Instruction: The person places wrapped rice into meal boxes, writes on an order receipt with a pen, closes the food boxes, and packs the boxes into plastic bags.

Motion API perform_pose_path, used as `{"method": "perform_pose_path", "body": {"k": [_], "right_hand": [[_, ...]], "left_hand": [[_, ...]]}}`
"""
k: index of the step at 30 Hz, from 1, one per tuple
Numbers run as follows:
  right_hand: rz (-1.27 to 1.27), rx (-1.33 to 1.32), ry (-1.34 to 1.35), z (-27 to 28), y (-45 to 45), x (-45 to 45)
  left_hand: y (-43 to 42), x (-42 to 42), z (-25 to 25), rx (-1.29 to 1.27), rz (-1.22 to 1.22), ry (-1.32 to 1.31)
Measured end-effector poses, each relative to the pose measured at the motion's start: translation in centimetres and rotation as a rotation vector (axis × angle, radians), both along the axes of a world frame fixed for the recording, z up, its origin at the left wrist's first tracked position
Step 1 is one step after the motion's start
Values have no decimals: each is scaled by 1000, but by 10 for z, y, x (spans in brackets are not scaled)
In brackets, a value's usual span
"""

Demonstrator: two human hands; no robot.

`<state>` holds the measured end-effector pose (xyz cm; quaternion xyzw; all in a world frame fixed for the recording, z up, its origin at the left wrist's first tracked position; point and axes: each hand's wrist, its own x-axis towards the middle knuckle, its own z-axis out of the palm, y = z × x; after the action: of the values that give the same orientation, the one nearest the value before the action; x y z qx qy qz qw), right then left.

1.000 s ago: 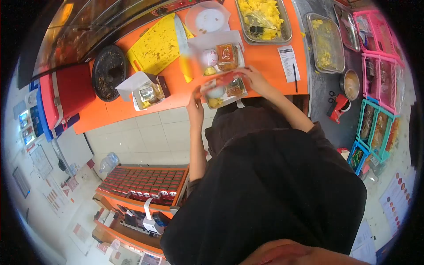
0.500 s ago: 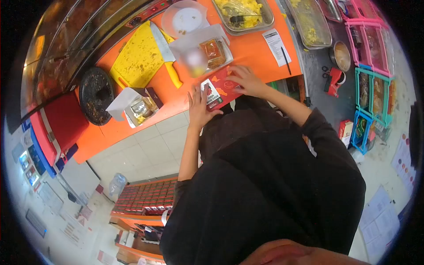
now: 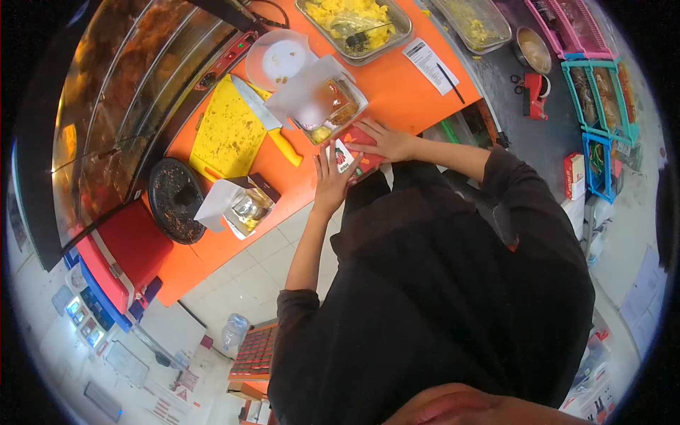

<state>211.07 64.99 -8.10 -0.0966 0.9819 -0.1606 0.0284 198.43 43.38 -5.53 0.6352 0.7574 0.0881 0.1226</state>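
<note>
A small red carton (image 3: 367,162) with orange shapes and a white printed panel lies at the front edge of the orange counter, under both hands. My left hand (image 3: 331,185) rests along its left side, fingers stretched and thumb out. Across the top lies my right hand (image 3: 389,144), its fingers spread flat and covering much of the lid. Just behind the carton stands an open white box (image 3: 352,74) holding a brown food piece in clear wrap and something yellow. To the left sits another open box (image 3: 269,185) with wrapped food inside.
A yellow cutting board (image 3: 230,134) with crumbs bears a yellow-handled knife (image 3: 285,147). Left of it are a round black tray (image 3: 166,202) and a red cooler (image 3: 134,244). Behind are a tray of yellow food (image 3: 354,55), a white tub (image 3: 273,60) and a receipt (image 3: 425,64).
The view has swung, shifting the counter's left part lower in frame. My right hand now lies farther over the carton, hiding more of its lid; both hands sit closer together.
</note>
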Motion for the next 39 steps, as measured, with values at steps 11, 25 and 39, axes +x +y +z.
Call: {"method": "perform_pose_path", "body": {"k": [11,25,39], "right_hand": [[-120,-275,71,9,12,29],[-1665,-1220,98,19,289,393],[-1321,-1602,-124,30,256,411]], "left_hand": [[34,27,-21,122,207,78],[160,142,29,133,183,24],[362,287,73,306,23,-85]]}}
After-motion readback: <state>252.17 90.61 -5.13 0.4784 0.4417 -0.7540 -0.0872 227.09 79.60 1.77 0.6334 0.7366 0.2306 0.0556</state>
